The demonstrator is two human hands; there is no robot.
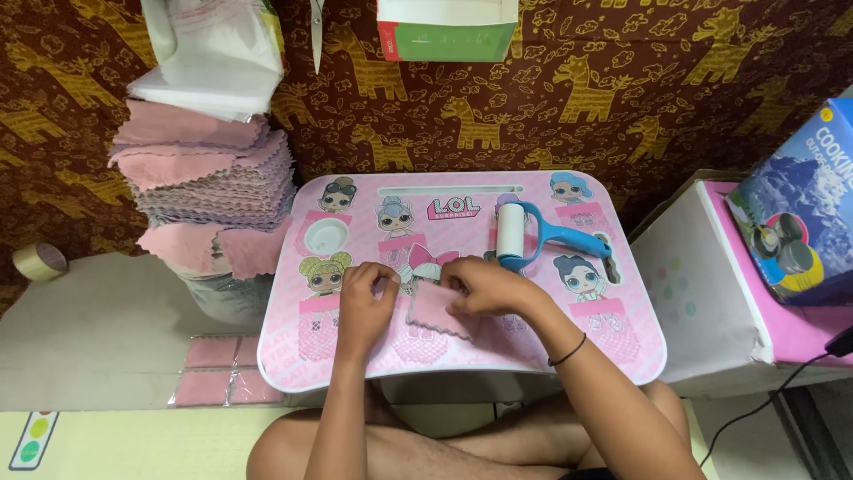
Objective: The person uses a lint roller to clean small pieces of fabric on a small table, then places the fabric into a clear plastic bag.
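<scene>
L hand [362, 298] and R hand [484, 286] fingers pinching small pink fuzzy scalloped-edge cloth [433, 308], glossy pink counter [622, 356], blue-handled lint roller [524, 233] nearby

Even, fairly bright indoor light falls from above, and the glossy pink plastic lap table with cartoon doll prints [462, 351] shows only faint sheen, no harsh glare. Soft shadows sit under the hands, focus is crisp throughout, and straight lines bow slightly at the edges.

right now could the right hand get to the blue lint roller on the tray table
Probably yes. The right hand rests on the pink cloth, and the lint roller lies just beyond it on the tray table, with nothing between them.
</scene>
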